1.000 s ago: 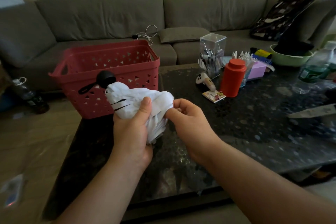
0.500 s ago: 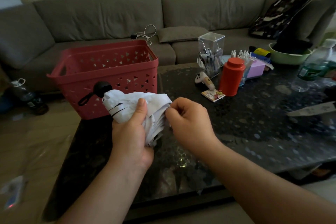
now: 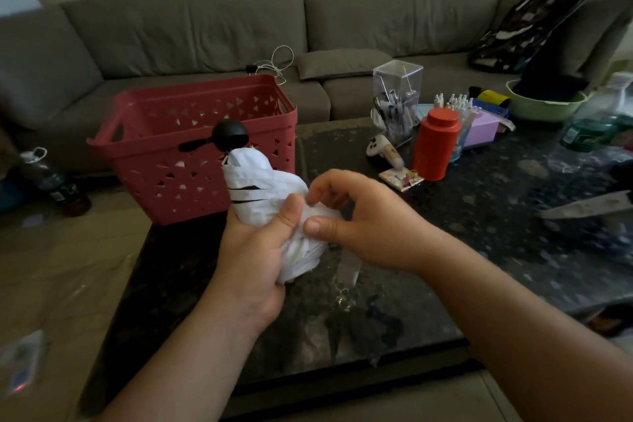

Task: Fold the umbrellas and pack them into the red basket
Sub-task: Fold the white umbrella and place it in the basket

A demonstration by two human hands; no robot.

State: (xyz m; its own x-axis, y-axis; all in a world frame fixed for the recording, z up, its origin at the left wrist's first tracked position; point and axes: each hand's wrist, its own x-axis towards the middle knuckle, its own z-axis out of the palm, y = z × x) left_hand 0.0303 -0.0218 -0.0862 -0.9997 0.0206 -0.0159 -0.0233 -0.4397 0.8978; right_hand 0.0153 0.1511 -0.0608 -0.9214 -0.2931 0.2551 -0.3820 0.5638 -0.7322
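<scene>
White umbrella (image 3: pixel 260 188) gripped by both hands, beside red basket (image 3: pixel 171 181).

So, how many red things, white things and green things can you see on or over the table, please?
Red: 2 (basket, canister)
White: 2 (umbrella gripped by the left hand and pinched by the right hand, game controller)
Green: 2 (bowl, bottle)
Total: 6

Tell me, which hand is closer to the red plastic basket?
Left. The left hand grips the folded white umbrella just before the red plastic basket; the right hand pinches the fabric further right.
</scene>
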